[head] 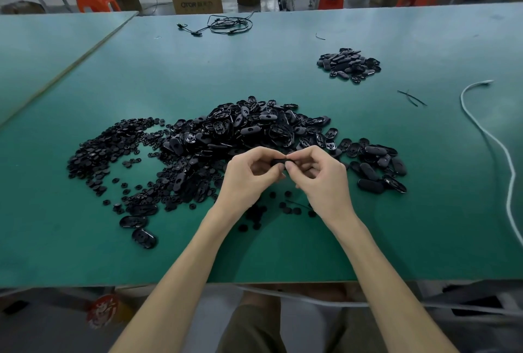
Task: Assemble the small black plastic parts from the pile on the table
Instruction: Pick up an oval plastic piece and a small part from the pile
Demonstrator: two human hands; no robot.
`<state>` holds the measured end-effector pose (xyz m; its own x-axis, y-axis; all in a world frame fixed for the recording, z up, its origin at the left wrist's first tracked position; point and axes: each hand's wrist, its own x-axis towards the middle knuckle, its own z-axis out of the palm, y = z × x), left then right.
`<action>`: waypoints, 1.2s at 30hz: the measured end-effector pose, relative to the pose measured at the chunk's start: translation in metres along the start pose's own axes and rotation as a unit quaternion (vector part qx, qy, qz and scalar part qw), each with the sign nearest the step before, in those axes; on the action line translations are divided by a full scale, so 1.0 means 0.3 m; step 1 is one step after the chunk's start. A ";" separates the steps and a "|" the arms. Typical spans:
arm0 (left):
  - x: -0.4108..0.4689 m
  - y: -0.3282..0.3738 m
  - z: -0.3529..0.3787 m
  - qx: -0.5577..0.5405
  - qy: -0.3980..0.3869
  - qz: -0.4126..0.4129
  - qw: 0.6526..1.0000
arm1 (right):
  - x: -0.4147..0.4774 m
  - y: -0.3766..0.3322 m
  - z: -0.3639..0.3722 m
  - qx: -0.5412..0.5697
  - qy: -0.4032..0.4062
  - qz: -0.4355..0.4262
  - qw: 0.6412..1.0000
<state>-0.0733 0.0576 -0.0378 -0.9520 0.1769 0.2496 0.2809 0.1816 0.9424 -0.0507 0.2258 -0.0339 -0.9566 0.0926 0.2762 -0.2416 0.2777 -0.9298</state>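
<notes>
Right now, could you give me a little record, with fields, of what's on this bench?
Surface: green table
Hands: left hand and right hand both pinch one small black part
Main pile: oval shells, behind the hands
Left heap: small round pieces
Far pile: smaller pile, far right
Cables: white cable at right; black cable at far edge

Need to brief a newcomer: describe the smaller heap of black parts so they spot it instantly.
Start at the green table. Beyond the big central pile and off to its right lies the small heap. Unlike the sprawling pile, it is compact and stands alone, with bare green all round it.
</notes>
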 end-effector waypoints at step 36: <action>0.007 0.004 -0.004 0.039 0.101 -0.008 0.994 | 0.011 0.002 -0.019 -0.025 0.216 -0.016 0.976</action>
<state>-0.0752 0.0570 -0.0358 -0.9590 -0.0234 0.2826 0.2673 0.2577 0.9285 -0.0531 0.2316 -0.0322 -0.7880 0.4746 0.3922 -0.2515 0.3333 -0.9086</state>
